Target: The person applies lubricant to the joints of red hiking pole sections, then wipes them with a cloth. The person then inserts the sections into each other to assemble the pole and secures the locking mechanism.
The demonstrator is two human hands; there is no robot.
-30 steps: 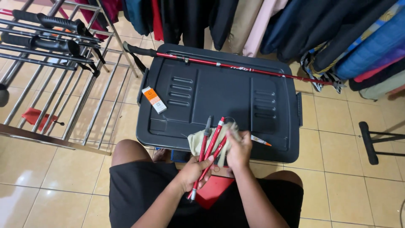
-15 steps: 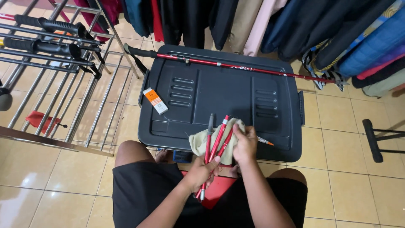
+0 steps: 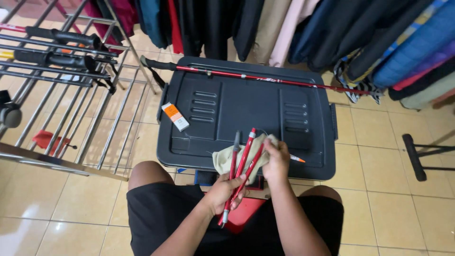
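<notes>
The red rod pieces (image 3: 244, 163) are gripped tight by the left hand (image 3: 223, 192) and rubbed with a cloth (image 3: 227, 159) squeezed in the right hand (image 3: 276, 161) at 2 o'clock.

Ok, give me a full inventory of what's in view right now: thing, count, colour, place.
rod sections: three, two red and one grey, bunched in the left hand over the lap
cloth: one, pale beige, under the right hand, against the sections
storage box lid: one, dark grey, on the floor ahead of the knees
long rod: one, red with a black grip, lying across the lid's far edge
small box: one, orange and white, on the lid's left side
metal rack: one, silver, at left, carrying black-handled rods
hanging clothes: many, mixed colours, along the top
stand: one, black, at right
left hand: grips the sections
right hand: presses the cloth
</notes>
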